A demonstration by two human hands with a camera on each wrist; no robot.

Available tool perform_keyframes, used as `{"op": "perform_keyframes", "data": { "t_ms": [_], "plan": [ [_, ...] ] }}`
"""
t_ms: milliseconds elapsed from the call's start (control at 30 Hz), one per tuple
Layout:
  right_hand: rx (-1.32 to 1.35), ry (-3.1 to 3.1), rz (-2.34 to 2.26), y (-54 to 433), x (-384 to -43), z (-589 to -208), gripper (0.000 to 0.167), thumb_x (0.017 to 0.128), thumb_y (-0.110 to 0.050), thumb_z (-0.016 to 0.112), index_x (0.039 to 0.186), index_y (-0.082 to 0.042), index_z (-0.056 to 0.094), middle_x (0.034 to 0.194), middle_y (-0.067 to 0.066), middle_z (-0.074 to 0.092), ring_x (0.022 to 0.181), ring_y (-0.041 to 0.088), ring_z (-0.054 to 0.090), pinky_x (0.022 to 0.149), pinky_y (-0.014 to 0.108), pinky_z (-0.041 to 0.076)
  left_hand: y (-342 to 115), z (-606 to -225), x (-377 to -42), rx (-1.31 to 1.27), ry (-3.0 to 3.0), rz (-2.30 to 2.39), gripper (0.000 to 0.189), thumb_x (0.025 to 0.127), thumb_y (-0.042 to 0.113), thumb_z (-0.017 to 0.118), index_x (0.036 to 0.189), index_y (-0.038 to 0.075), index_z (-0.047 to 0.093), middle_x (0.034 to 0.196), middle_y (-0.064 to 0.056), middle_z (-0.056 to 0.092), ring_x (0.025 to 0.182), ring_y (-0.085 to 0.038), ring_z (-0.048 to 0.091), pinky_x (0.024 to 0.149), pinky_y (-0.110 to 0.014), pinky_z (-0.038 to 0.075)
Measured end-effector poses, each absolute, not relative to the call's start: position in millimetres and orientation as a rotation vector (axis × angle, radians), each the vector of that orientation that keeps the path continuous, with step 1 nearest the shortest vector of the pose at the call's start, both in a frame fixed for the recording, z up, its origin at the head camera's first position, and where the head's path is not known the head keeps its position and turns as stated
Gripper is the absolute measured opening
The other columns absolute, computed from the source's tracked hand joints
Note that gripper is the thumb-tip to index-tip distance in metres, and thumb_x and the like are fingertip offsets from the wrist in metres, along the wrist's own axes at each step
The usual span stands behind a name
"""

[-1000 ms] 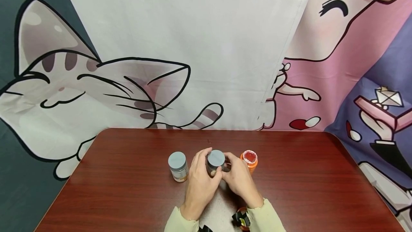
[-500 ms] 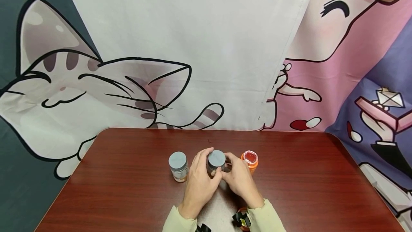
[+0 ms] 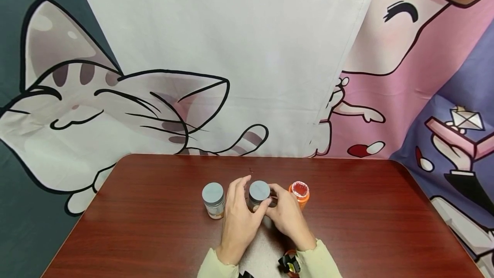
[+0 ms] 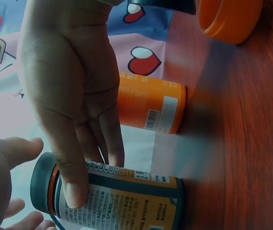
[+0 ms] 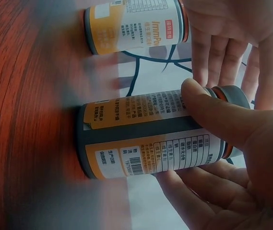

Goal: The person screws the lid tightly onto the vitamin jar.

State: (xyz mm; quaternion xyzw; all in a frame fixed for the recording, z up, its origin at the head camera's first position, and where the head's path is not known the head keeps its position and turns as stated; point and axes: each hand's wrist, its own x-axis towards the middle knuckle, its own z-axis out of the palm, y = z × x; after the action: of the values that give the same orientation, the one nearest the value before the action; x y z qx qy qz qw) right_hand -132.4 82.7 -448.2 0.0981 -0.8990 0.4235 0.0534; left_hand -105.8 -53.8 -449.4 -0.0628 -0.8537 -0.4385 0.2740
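A printed cloth hangs beyond the hands, and below it a reddish wood table spreads around and under both of them. The left hand comes in with its fingers fairly straight and apart, set loosely about the top of the middle jar; its thumb tip looks just clear of the lid in the left wrist view, and I cannot tell whether any finger touches. The right hand grips that jar's body, thumb on the near side, fingers round the far side.

The work looks to be at the jar's top. To do it well, I would let the right hand brace the body without squeezing hard, with the base flat on the table, and bring the left thumb and fingers evenly to opposite sides of the lid — a lopsided touch could tip the jar.

The middle jar is between the two hands. It stands upright, long axis vertical, base down at the table and top pointing up between the fingertips. An orange jar stands upright just outside the right hand, and a matching grey-capped jar just outside the left — both long axes roughly parallel to the middle one. An orange ring-like piece rests on the table near the right wrist.

Smaller still, the grey lid sits round and level-looking, a thin orange band showing beneath it. The barcode faces the right wrist camera, below the right thumb.
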Motion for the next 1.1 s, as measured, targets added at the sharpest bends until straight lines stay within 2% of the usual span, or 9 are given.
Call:
{"op": "perform_keyframes", "data": {
  "t_ms": [333, 800, 1100],
  "plan": [
    [0.309, -2.732, 1.244, 82.7, -132.6, -449.7, 0.048, 0.072, -0.017, 0.090, 0.114, -0.006, 0.070, 0.103, 0.007, 0.074, 0.094, 0.023, 0.072, 0.080, 0.040, 0.057, -48.6, -451.3, -105.7, -0.106, -2.297, -1.221, 0.073, 0.073, 0.023, 0.092, 0.134, 0.009, 0.056, 0.117, -0.008, 0.060, 0.103, -0.019, 0.061, 0.084, -0.036, 0.053],
    [0.299, -2.740, 1.217, 82.2, -132.6, -449.7, 0.047, 0.071, -0.015, 0.090, 0.113, -0.006, 0.070, 0.101, 0.007, 0.075, 0.090, 0.020, 0.071, 0.079, 0.039, 0.057, -52.2, -451.6, -108.8, -0.172, -2.276, -1.187, 0.065, 0.074, 0.015, 0.090, 0.130, 0.002, 0.059, 0.116, -0.008, 0.062, 0.103, -0.020, 0.063, 0.086, -0.034, 0.055],
    [0.307, -2.730, 1.246, 81.8, -132.6, -448.9, 0.047, 0.071, -0.017, 0.091, 0.112, -0.007, 0.071, 0.101, 0.005, 0.075, 0.090, 0.020, 0.072, 0.079, 0.040, 0.057, -55.0, -449.0, -108.0, -0.196, -2.328, -1.187, 0.062, 0.075, 0.014, 0.088, 0.130, 0.004, 0.060, 0.123, -0.007, 0.061, 0.103, -0.020, 0.063, 0.086, -0.034, 0.054]
  ]
}}
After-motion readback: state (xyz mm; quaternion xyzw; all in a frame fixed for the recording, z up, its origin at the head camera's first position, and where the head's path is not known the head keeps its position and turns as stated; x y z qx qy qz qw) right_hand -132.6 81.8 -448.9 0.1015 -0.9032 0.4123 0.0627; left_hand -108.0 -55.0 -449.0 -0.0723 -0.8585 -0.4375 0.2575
